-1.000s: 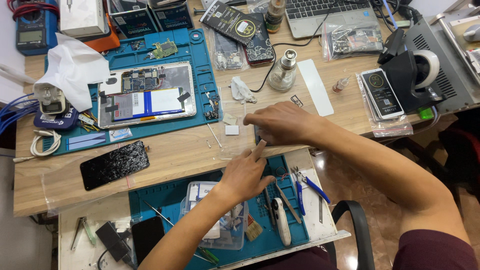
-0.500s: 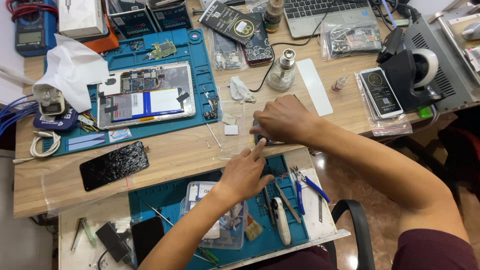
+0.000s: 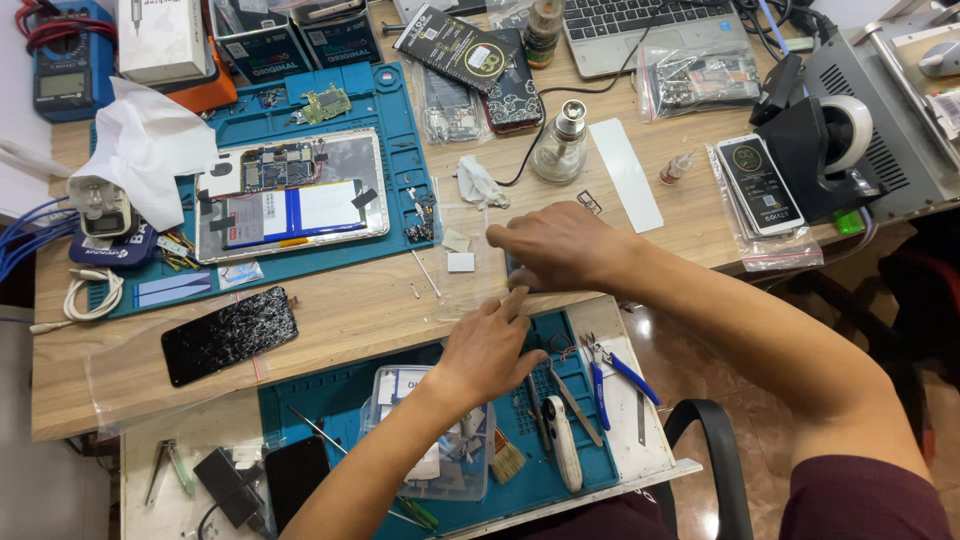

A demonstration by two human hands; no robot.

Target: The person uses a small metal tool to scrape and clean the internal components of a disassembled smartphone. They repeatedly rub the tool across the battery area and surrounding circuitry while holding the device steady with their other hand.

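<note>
Both hands met at the front edge of the wooden worktop (image 3: 350, 310). Right hand (image 3: 560, 245) lay palm-down, fingers curled over a small dark device (image 3: 517, 272), mostly hidden. Left hand (image 3: 490, 345) reached up, index fingertip touching the device's near edge; grip unclear.

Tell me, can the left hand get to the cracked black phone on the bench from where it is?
Probably yes. The left hand rests at the bench edge, and the wood between it and the cracked black phone looks bare apart from clear plastic film.

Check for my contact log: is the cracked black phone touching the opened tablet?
Apart. The head view shows bare wood between the cracked black phone and the opened tablet.
</note>
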